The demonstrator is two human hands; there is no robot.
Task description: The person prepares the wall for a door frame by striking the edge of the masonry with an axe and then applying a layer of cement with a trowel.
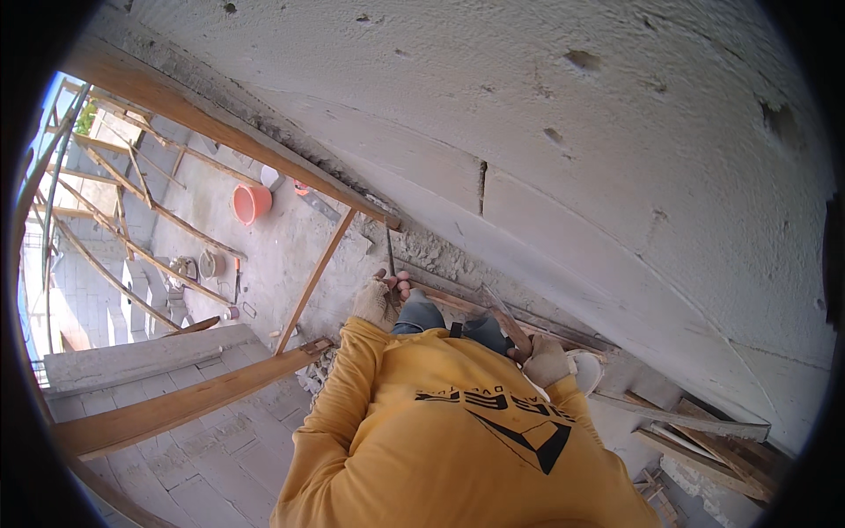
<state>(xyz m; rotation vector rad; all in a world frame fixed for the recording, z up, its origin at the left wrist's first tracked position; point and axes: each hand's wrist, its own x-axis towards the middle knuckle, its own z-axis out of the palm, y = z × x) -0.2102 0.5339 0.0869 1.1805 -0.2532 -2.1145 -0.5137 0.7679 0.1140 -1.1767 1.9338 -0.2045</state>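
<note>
My left hand [378, 300], in a pale knitted glove with bare fingertips, is closed around the lower end of a thin dark metal rod [390, 251]. The rod's upper end reaches the end of a long wooden plank [255, 145] along the wall. Against my right side, my gloved right hand [544, 359] is closed on a tool with a brown wooden handle [515, 334]. Its far part looks thin and blurred, so its kind is unclear. Between both hands, a narrow wooden board [449, 299] runs along the wall's foot.
A rough grey block wall [546, 176] rises close in front. Wooden props [317, 280] and a broad plank [194, 398] stand to my left. Farther off are an orange bucket [252, 203], a grey bucket [211, 263] and pole scaffolding [132, 180]. Loose timber [704, 449] lies at right.
</note>
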